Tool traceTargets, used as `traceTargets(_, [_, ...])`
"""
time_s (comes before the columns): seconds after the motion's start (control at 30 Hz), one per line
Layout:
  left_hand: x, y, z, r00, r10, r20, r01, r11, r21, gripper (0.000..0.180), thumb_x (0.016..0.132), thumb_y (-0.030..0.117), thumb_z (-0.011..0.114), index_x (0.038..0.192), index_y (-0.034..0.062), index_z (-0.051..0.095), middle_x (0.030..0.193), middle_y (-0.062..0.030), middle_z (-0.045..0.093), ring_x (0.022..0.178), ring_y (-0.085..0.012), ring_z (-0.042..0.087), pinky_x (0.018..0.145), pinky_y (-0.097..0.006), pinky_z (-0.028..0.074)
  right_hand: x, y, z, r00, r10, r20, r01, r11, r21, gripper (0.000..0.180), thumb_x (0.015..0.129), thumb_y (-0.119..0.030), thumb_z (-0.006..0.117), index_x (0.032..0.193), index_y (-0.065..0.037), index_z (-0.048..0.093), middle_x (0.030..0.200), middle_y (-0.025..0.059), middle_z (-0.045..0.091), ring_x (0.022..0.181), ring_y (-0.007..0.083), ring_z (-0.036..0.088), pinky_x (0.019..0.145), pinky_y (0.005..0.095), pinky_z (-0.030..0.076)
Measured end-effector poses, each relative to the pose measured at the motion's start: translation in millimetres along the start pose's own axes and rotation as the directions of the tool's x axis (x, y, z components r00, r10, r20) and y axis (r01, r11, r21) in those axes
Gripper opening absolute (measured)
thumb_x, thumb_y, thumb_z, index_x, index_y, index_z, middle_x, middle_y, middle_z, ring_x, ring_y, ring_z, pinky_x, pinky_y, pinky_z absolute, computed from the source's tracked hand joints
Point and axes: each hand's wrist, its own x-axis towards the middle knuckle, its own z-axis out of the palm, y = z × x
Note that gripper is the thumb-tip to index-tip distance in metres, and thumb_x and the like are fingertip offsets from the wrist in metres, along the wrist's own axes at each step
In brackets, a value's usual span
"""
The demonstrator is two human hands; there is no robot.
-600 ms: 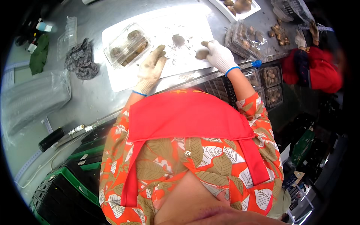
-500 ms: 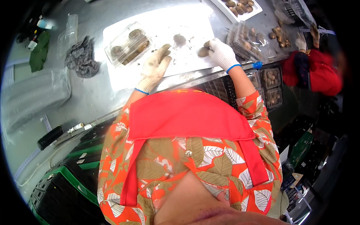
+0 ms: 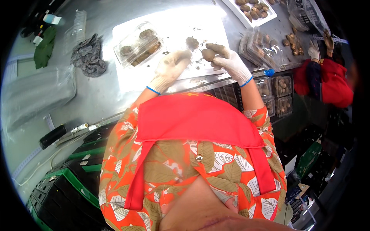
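Steel table (image 3: 92, 92) runs across the far side of the scene, beyond the person's body. White board (image 3: 133, 79) lies flat on it, in front of both hands. Bundle of clear plastic (image 3: 42, 96) at the left end of the table. White tray (image 3: 265, 20) at the far right, holding many brown tubers. Stack of clear containers (image 3: 262, 48) just right of the board. Single clear box (image 3: 137, 45) on the board's left part, brown tubers inside. Grey cloth (image 3: 88, 56), crumpled, left of the board.

Left hand (image 3: 173, 66), gloved: over the middle of the board, fingers curled; palm side hidden, so cannot tell whether it grips anything. Right hand (image 3: 229, 63), gloved: over the board's right part, thumb and forefinger pinching a round tuber (image 3: 208, 55). The pinched piece sits between the two hands, nearer the right. Second tuber (image 3: 192, 42) lies on the board, just beyond the left fingertips. Dark crumbs (image 3: 197, 29) scattered around it.
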Motion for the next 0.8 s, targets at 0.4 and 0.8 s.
traceTargets(0.4, [4, 18, 5, 0.993, 0.07, -0.1, -0.105, 0.909, -0.402, 0.044, 0.093, 0.01, 0.069, 0.132, -0.0064, 0.059, 0.115, -0.0128, 0.069, 0.104, -0.016, 0.065, 0.092, -0.029, 0.053, 4, -5, 49, 0.988, -0.141, -0.056, 0.151, 0.93, 0.335, 0.061, 0.094, -0.018, 0.067, 0.144, 0.009, 0.045, 0.116, 0.0174, 0.065, 0.084, 0.0187, 0.067, 0.072, 0.0295, 0.057])
traceTargets(0.8, [4, 19, -2, 0.998, 0.044, -0.052, -0.06, 0.929, -0.366, 0.037, 0.093, 0.014, 0.071, 0.123, -0.0067, 0.064, 0.111, -0.0141, 0.071, 0.103, -0.0161, 0.066, 0.091, -0.029, 0.054, 15, 19, 43, 0.988, -0.153, 0.008, 0.138, 0.907, 0.397, 0.059, 0.103, -0.033, 0.054, 0.143, 0.009, 0.047, 0.111, 0.015, 0.067, 0.077, 0.0178, 0.068, 0.064, 0.0256, 0.055])
